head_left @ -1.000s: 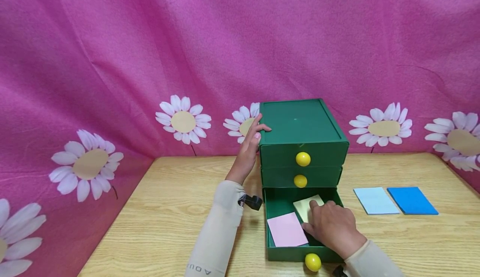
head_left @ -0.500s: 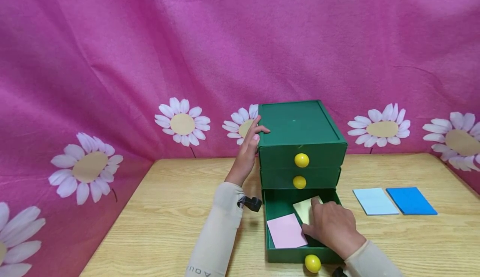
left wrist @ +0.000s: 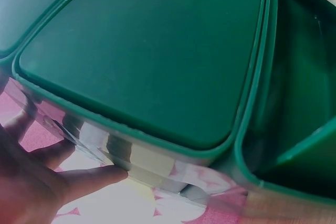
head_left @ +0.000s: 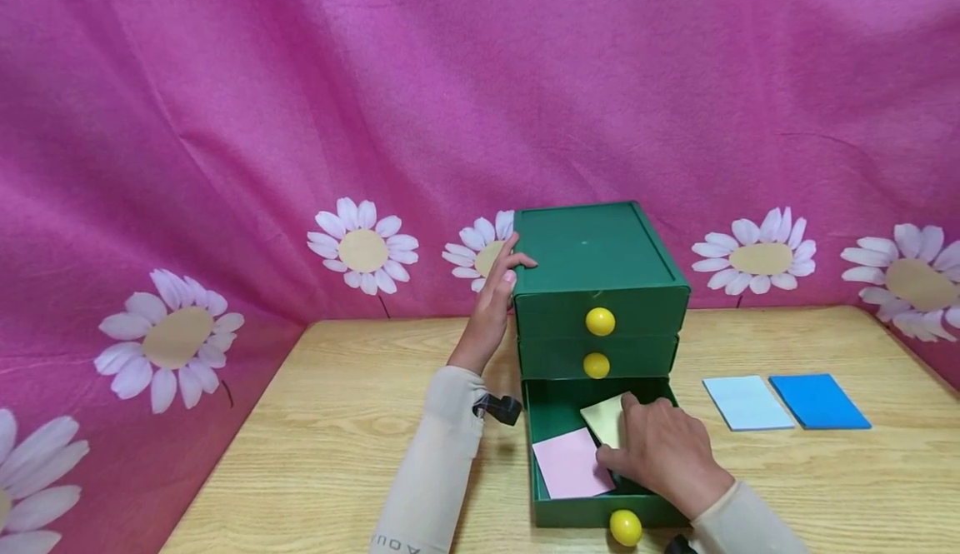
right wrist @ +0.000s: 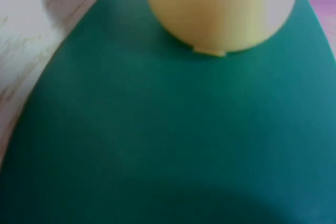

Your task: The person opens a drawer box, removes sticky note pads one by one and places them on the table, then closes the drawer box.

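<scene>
A green drawer cabinet [head_left: 600,246] stands on the table, its bottom drawer [head_left: 577,511] pulled out. My left hand [head_left: 487,312] rests against the cabinet's left side, fingers extended, one fingertip over the top edge. In the left wrist view, that hand's fingers [left wrist: 94,179] lie along the shiny side panel. Inside the drawer, my right hand [head_left: 667,454] pinches a pale yellow sticky note pad [head_left: 602,419], covering its right part. Left of it lies a pink sticky note pad [head_left: 570,464], close to my thumb. The right wrist view shows only the drawer's yellow knob [right wrist: 220,9] and green front.
To the right of the cabinet, a light blue pad [head_left: 747,402] and a darker blue pad [head_left: 821,401] lie side by side on the wooden table [head_left: 360,421]. Two more yellow knobs mark the closed upper drawers. A pink cloth [head_left: 450,79] with daisies hangs behind.
My right hand has shifted slightly left, the yellow pad with it. The left hand stays on the cabinet. The head view has drifted a little.
</scene>
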A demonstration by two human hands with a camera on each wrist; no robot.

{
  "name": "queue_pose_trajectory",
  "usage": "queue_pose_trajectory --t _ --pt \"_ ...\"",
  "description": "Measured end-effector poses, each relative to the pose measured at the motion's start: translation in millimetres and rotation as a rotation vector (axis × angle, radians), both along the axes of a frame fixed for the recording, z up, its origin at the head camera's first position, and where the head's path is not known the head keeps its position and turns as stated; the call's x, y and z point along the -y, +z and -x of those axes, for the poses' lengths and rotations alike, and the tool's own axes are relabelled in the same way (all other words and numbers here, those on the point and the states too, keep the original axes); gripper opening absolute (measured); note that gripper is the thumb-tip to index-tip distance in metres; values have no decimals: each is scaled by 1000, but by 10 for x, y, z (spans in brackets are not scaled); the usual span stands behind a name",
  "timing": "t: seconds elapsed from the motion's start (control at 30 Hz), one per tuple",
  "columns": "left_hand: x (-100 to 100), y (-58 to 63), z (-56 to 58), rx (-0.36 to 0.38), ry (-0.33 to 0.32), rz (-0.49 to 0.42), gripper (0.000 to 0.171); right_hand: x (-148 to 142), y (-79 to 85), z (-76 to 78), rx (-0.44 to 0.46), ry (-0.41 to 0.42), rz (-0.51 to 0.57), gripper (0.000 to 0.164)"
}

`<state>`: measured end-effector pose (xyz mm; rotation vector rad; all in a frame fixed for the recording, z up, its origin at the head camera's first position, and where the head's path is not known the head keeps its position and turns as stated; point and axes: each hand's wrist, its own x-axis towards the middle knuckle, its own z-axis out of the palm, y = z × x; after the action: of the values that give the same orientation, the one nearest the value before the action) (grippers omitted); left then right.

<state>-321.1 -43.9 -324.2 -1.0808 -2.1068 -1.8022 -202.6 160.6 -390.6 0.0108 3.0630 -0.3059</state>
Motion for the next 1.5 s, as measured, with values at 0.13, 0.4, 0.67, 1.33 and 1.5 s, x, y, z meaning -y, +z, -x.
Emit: queue_pose_trajectory --t 0.13,0.4,0.67,1.33,1.5 --pt "-7 -11 11 -5 -10 -20 36 2 17 -21 -18 8 7 66" --pt "-9 -13 7 7 -16 -35 37 -8 80 -68 -36 26 10 51" --pt "13 -13 1 5 -5 -21 37 -13 121 -110 -105 40 10 34" --pt "-11 1 -8 -8 -7 -11 37 -16 249 -315 -401 171 -68 31" --pt "-7 14 -19 -9 -1 -14 38 -46 264 -363 -404 184 -55 25"
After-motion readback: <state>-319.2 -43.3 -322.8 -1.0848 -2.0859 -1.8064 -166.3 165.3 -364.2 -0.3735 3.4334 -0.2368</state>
